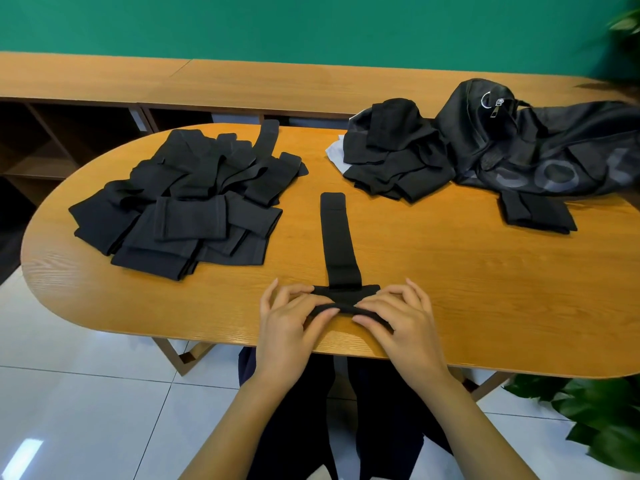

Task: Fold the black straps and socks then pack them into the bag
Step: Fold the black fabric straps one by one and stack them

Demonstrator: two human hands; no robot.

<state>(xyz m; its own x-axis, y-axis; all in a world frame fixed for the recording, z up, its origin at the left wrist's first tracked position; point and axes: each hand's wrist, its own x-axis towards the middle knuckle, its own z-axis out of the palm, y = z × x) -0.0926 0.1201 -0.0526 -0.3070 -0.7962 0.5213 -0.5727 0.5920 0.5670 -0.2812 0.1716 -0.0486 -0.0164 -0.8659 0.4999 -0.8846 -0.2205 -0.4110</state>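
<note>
Left hand and right hand both pinched the folded near end of our black strap, which we saw lying straight on the desk.

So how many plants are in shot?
2: the upper plant in the top right corner, the lower plant at bottom right beside the table. Both run off frame.

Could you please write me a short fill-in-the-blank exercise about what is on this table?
The left hand and the right hand grip the ____ end of a long black strap. The loose heap of black straps and socks lies to the ____ of that strap. The black bag lies on the far ____ side of the table.
Missing words: near; left; right.
</note>
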